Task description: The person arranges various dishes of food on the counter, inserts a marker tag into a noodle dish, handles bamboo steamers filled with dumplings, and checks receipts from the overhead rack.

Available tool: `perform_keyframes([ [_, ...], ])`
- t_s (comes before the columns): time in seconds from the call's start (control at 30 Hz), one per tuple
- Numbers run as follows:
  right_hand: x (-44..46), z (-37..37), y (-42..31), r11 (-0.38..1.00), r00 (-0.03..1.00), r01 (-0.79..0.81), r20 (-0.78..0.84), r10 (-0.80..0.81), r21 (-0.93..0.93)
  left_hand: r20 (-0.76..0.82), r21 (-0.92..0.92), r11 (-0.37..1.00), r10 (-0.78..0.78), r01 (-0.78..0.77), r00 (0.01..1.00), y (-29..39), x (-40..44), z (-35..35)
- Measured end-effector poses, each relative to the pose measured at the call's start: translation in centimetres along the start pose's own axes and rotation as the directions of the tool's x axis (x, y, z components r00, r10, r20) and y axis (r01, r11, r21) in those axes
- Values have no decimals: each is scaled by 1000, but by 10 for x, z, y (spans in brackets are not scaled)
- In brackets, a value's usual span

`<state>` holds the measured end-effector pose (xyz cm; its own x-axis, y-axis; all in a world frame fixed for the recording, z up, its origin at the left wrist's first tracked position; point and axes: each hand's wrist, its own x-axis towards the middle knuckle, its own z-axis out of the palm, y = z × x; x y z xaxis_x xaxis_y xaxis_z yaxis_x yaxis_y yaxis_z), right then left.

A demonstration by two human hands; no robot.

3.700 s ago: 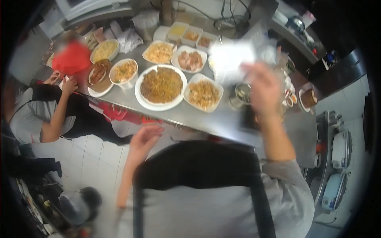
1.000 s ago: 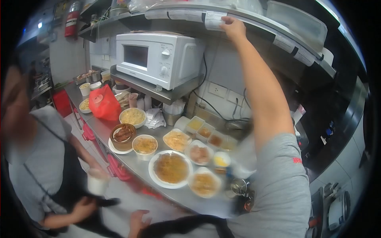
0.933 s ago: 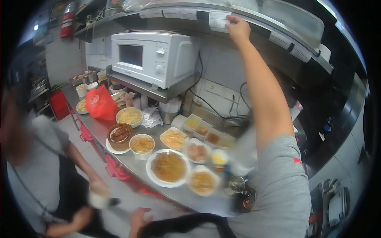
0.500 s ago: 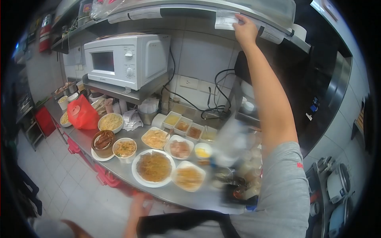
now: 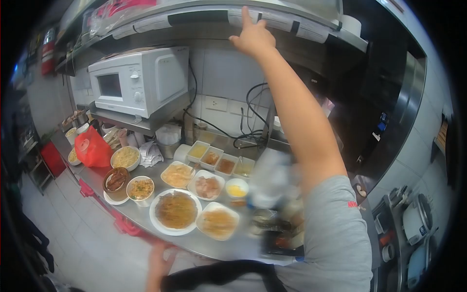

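My right hand [image 5: 254, 39] is raised to the edge of the overhead shelf [image 5: 204, 9]. Its index finger points up against a white paper slip [image 5: 236, 18] on that edge, with the thumb held apart. Low in the view, my left hand [image 5: 158, 258] is beside the front edge of the steel counter [image 5: 238, 249]. It looks loosely open and holds nothing I can see, though its fingers are blurred. Between the hands, the nearest dishes are a round white plate of brown food [image 5: 176, 210] and a square bowl of yellowish strips [image 5: 218, 221].
A white microwave [image 5: 168, 73] stands on a wall bracket. Small sauce tubs [image 5: 212, 158], a bowl of pinkish meat pieces [image 5: 206, 187], a noodle bowl [image 5: 125, 158] and a red bag [image 5: 92, 148] crowd the counter. Black cables [image 5: 250, 131] hang behind. Blurred containers [image 5: 272, 180] stand to the right.
The slip that hung low at my right fingers now lies flat along the shelf edge. My right fingers have loosened, with the index finger extended. The whole view has shifted slightly.
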<state>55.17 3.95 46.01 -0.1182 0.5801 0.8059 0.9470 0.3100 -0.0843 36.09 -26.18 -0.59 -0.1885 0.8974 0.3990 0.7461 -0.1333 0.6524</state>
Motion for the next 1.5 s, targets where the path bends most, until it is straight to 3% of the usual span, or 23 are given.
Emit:
perform_keyframes([
  [0.17, -28, 9, 39, 960, 928, 279, 262, -266, -11, -31, 64, 997, -42, 44, 999, -11, -20, 3],
  [0.3, -74, -6, 70, 760, 714, 560, 274, -645, 331, -78, 254, 962, -85, 102, 993, -15, -13, -13],
  [0.4, -103, -27, 73, 660, 593, 571, 311, -743, 487, -140, 219, 949, -200, 228, 970, -13, 16, -40],
  [0.43, -118, -47, 62, 686, 610, 541, 335, -718, 487, -267, 280, 940, -117, 193, 956, -16, 26, -47],
  [0.5, -140, -72, 42, 770, 661, 510, 399, -636, 383, -329, 97, 933, -298, 347, 896, -47, 43, -65],
  [0.57, -147, -85, 32, 650, 549, 675, 349, -759, 351, -408, -214, 888, -459, 406, 789, -116, 60, -80],
  [0.67, -163, -98, 3, 480, 339, 688, 343, -876, 544, -343, -761, 567, -764, 315, 547, -186, 96, -138],
  [0.7, -169, -99, -15, 431, 278, 657, 333, -901, 618, -355, -804, 534, -785, 262, 508, -215, 107, -159],
  [0.77, -157, -99, -66, 275, -46, 547, 357, -933, 791, -366, -874, 464, -822, 141, 437, -288, 127, -202],
  [0.83, -156, -79, -93, 250, -166, 337, 319, -933, 908, -341, -917, 398, -824, 34, 453, -354, 159, -247],
  [0.93, -161, -29, -133, 361, 51, 108, 358, -932, 926, -295, -948, 315, -833, -37, 468, -435, 221, -300],
  [1.07, -182, 36, -171, 772, 352, -215, 785, -510, 598, -200, -976, 217, -887, -7, 417, -520, 306, -328],
  [1.13, -200, 61, -186, 807, 377, -442, 898, -228, 391, -141, -984, 174, -903, 47, 405, -585, 340, -334],
  [1.17, -198, 69, -210, 817, 395, -400, 883, -255, 415, -136, -980, 185, -895, 77, 424, -583, 347, -350],
  [1.2, -201, 75, -215, 828, 347, -462, 924, -160, 317, -120, -975, 192, -882, 114, 456, -575, 355, -360],
  [1.23, -210, 78, -215, 822, 306, -531, 951, -41, 206, -119, -973, 211, -810, 96, 573, -620, 362, -358],
  [1.27, -220, 83, -207, 806, 282, -566, 959, -8, 174, -165, -961, 273, -714, 53, 680, -651, 369, -356],
  [1.33, -218, 83, -225, 866, 288, -485, 957, 32, 117, -170, -938, 339, -646, 80, 744, -639, 378, -364],
  [1.37, -212, 82, -231, 883, 303, -436, 952, -36, 172, -42, -939, 265, -720, 219, 692, -602, 382, -368],
  [1.4, -216, 79, -231, 870, 339, -453, 940, -34, 195, -82, -915, 353, -634, 194, 769, -718, 383, -365],
  [1.43, -213, 77, -232, 861, 346, -462, 937, -44, 211, -43, -926, 323, -609, 197, 792, -725, 384, -376],
  [1.47, -213, 72, -235, 865, 375, -450, 926, -42, 221, 120, -988, -7, -675, 156, 728, -733, 388, -384],
  [1.5, -218, 73, -227, 833, 386, -471, 917, -100, 289, -43, -922, 294, -725, 252, 687, -740, 386, -390],
])
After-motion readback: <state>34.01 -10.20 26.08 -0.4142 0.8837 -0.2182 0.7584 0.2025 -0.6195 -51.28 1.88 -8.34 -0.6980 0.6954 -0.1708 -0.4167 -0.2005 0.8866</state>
